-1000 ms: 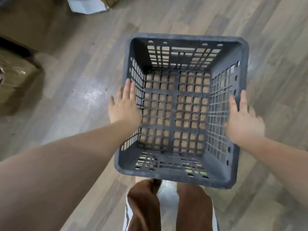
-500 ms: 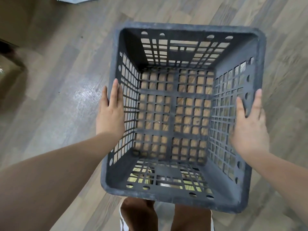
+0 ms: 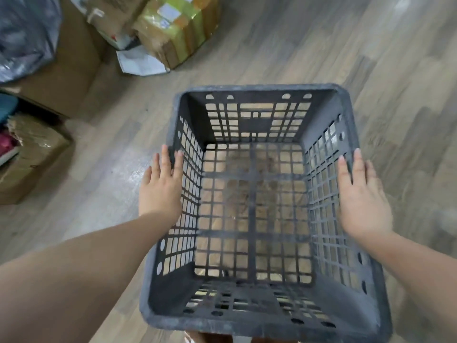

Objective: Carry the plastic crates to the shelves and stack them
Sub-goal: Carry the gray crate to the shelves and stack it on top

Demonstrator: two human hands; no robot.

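Observation:
A dark grey plastic crate (image 3: 257,91) with lattice walls and an open top fills the middle of the view, held above the wooden floor. It is empty; the floor shows through its grid bottom. My left hand (image 3: 160,189) lies flat against the crate's left wall, fingers straight and together. My right hand (image 3: 362,196) presses flat on the right wall the same way. The crate is clamped between both palms. No shelves are in view.
Cardboard boxes (image 3: 61,70) and a dark plastic bag (image 3: 24,33) stand at the left. A tape-wrapped yellow-green parcel (image 3: 173,28) and a white sheet (image 3: 141,61) lie at the top. Wooden floor (image 3: 371,58) stretches to the right.
The crate has risen closer to the camera and the view has tipped forward, bringing the boxes and parcel at the top left into sight. Both hands keep their flat press on the sides.

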